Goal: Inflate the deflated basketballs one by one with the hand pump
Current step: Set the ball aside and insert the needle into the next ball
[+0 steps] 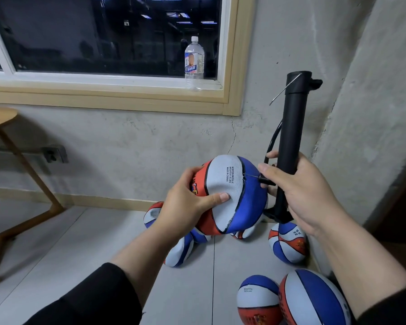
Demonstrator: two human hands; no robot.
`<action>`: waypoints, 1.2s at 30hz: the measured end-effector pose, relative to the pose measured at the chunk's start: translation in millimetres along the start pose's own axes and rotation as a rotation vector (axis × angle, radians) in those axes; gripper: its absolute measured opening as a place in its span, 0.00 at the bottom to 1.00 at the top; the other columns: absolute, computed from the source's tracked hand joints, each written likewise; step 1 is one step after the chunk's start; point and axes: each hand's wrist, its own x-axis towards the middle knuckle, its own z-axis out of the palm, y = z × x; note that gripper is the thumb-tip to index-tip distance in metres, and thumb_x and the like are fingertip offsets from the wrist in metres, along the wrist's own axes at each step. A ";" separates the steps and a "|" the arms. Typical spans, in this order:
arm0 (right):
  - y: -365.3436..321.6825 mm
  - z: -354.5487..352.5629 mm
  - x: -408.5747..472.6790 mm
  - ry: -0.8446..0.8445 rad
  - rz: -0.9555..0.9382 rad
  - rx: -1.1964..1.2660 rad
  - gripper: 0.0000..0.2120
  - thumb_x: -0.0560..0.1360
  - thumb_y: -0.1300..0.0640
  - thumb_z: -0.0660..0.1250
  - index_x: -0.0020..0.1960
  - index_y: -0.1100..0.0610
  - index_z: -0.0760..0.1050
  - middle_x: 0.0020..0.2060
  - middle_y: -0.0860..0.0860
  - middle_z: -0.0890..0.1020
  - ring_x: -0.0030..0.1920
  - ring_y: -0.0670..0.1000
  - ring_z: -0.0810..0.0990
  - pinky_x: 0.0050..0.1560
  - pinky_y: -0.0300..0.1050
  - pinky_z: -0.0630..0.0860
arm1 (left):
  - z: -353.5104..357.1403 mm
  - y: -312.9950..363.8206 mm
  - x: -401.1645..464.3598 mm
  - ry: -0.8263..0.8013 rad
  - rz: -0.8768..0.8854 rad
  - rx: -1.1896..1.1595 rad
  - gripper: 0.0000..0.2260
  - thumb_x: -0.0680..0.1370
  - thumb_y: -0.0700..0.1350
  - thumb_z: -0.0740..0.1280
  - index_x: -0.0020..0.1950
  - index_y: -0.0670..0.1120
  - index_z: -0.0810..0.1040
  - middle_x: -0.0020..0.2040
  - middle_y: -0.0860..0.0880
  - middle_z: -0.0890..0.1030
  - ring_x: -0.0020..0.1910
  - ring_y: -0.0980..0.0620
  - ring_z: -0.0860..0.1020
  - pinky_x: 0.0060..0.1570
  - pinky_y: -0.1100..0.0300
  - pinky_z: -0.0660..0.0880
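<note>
My left hand (pixel 188 202) grips a dented red, white and blue basketball (pixel 234 191) held up in front of me, thumb pressed into its white panel. My right hand (pixel 298 191) is closed around the black hand pump (pixel 291 137), which stands upright, and its fingers pinch the needle nozzle (pixel 264 179) against the ball's valve at a black seam. A thin black hose (pixel 271 141) loops from the pump to the nozzle.
Several more basketballs lie on the grey floor: soft ones under the held ball (pixel 181 249), one by the wall (pixel 288 242), two near my right forearm (pixel 258 299). A water bottle (pixel 193 62) stands on the window sill. A wooden table (pixel 0 118) is at left.
</note>
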 end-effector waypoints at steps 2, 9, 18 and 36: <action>-0.2 -0.5 1.1 0.005 -0.025 -0.027 0.08 0.77 0.59 0.74 0.53 0.51 0.77 0.41 0.54 0.78 0.42 0.54 0.81 0.53 0.63 0.81 | 1.8 1.5 0.1 0.018 0.010 -0.004 0.29 0.66 0.55 0.84 0.64 0.61 0.77 0.55 0.61 0.85 0.55 0.60 0.83 0.59 0.52 0.81; 3.7 -2.1 1.6 0.007 -0.047 -0.097 0.09 0.77 0.56 0.75 0.52 0.47 0.78 0.38 0.51 0.78 0.42 0.55 0.82 0.55 0.68 0.80 | 6.9 4.4 -1.6 0.072 0.058 0.046 0.29 0.67 0.53 0.84 0.65 0.59 0.78 0.55 0.62 0.84 0.54 0.65 0.81 0.54 0.64 0.77; 2.0 -5.3 4.6 -0.003 -0.108 -0.241 0.10 0.77 0.60 0.74 0.52 0.49 0.75 0.38 0.49 0.79 0.38 0.50 0.83 0.52 0.57 0.84 | 5.6 2.5 -2.2 0.117 0.095 0.055 0.32 0.67 0.53 0.84 0.68 0.59 0.77 0.60 0.61 0.82 0.59 0.61 0.80 0.62 0.56 0.77; -1.4 7.4 -4.8 0.068 -0.129 -0.566 0.11 0.76 0.54 0.74 0.52 0.49 0.72 0.38 0.47 0.80 0.39 0.54 0.82 0.44 0.53 0.81 | 3.6 4.1 -2.9 0.189 0.311 0.338 0.35 0.67 0.52 0.83 0.72 0.51 0.76 0.73 0.59 0.66 0.63 0.71 0.63 0.56 0.85 0.56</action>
